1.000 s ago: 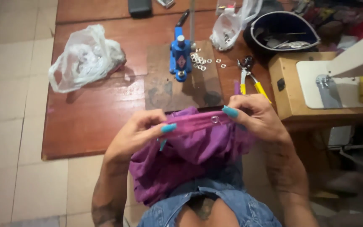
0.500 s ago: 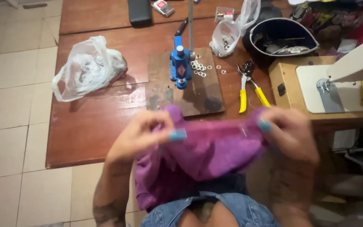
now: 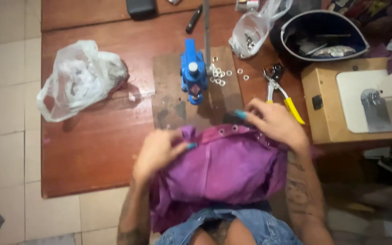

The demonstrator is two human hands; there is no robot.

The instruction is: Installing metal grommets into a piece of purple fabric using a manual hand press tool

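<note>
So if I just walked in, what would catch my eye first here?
Probably the bright purple garment stretched between the left hand and right hand at the wooden table's near edge. Just beyond it stands a blue hand press with small metal rings beside it, and a crumpled plastic bag lies far left.

the purple garment [image 3: 225, 165] is soft matt cloth, with small shiny metal eyelets [image 3: 234, 129] along its top edge. the table [image 3: 100, 149] is reddish wood with a smooth, faintly glossy finish. on it lies a duller, worn wooden board [image 3: 171, 104] under a glossy blue metal press [image 3: 193, 72]. loose metal rings [image 3: 221, 75] glint beside it. the bag [image 3: 80, 79] near the table's left edge is thin crinkled plastic. the pliers [image 3: 282, 93] have yellow plastic-looking grips.
</note>
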